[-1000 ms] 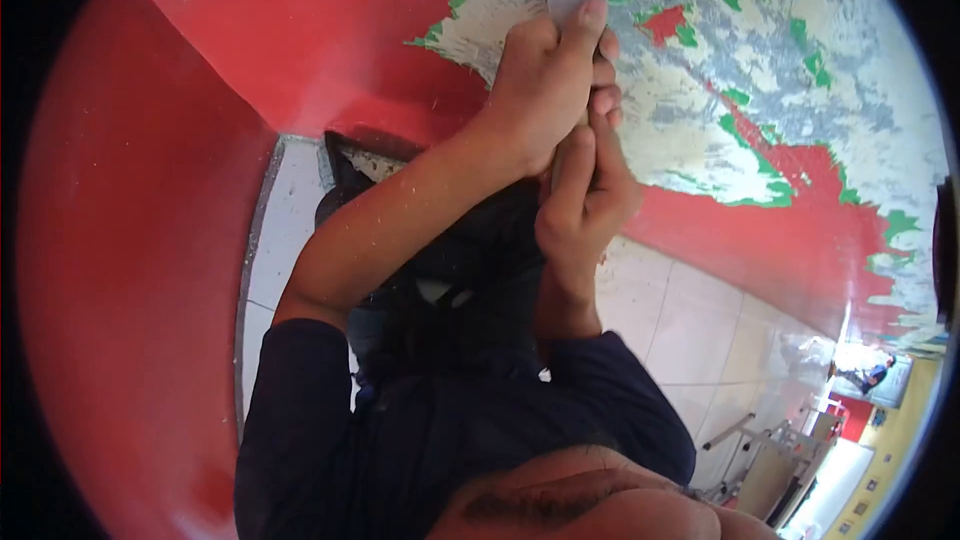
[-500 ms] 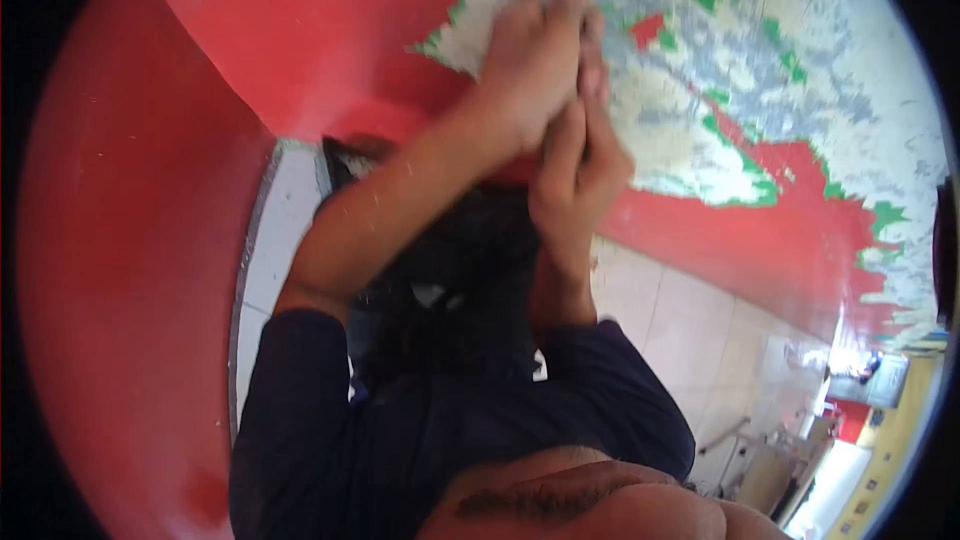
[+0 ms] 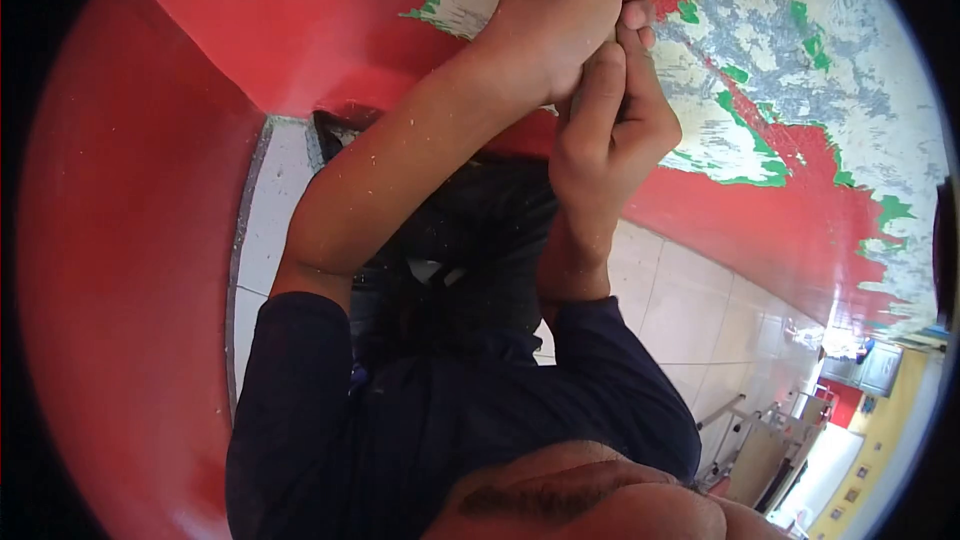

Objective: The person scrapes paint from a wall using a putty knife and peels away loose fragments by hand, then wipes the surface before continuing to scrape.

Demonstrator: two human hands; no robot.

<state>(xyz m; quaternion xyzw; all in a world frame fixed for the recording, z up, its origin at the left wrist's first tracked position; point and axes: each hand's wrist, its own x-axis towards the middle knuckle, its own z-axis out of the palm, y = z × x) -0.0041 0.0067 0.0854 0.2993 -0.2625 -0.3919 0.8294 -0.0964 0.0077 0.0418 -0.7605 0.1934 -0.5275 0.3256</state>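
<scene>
My left hand (image 3: 565, 15) is wrapped closed at the top edge of the view, in front of the wall. Just below it and touching it, my right hand (image 3: 615, 145) is also closed, its thumb and fingers pressed together. Both grip a scraper, whose flat grey blade showed half a second ago; the fingers and the frame edge hide it now. Beside the hands, the painted wall (image 3: 810, 80) shows a large patchy area of white and grey, with ragged green and red paint edges. Small pale flecks lie on my left forearm (image 3: 400, 160).
Another red wall surface (image 3: 120, 260) rises on the left and meets the scraped wall at a corner. Pale floor tiles (image 3: 690, 290) run below. Furniture with metal legs (image 3: 755, 450) stands at the lower right, near a yellow wall strip (image 3: 870, 450).
Both hands have moved up and slightly right together along the wall. The scraper's blade has passed out of view at the top.
</scene>
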